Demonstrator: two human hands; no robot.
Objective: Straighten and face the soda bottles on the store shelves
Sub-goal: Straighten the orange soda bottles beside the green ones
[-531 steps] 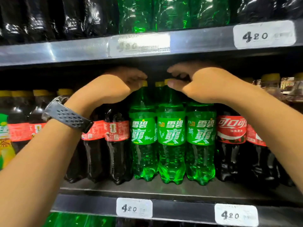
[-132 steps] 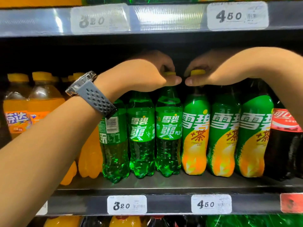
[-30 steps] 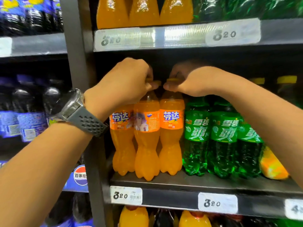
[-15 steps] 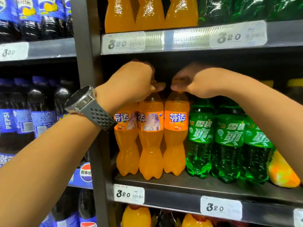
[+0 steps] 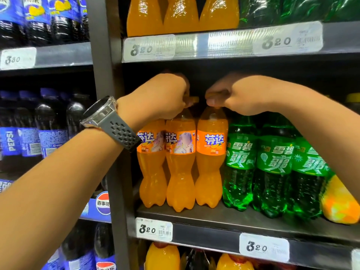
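Three orange soda bottles stand in a row at the left end of the middle shelf (image 5: 224, 221). My left hand (image 5: 161, 94), with a grey watch on its wrist, grips the cap of the middle orange bottle (image 5: 180, 172); that bottle's label shows a picture and only part of the name. My right hand (image 5: 235, 95) pinches the cap of the right orange bottle (image 5: 211, 168), whose label name faces front. The left orange bottle (image 5: 152, 172) stands beside them, its label turned partly aside. Both caps are mostly hidden under my fingers.
Green soda bottles (image 5: 272, 172) stand right of the orange ones, then an orange-and-green bottle (image 5: 339, 203). A dark upright post (image 5: 105, 94) divides this bay from dark cola bottles (image 5: 52, 123) on the left. More orange and green bottles fill the shelves above and below.
The view has crept closer and a little left. The middle orange bottle's label has turned, showing more of the picture. Both hands stay on the caps.
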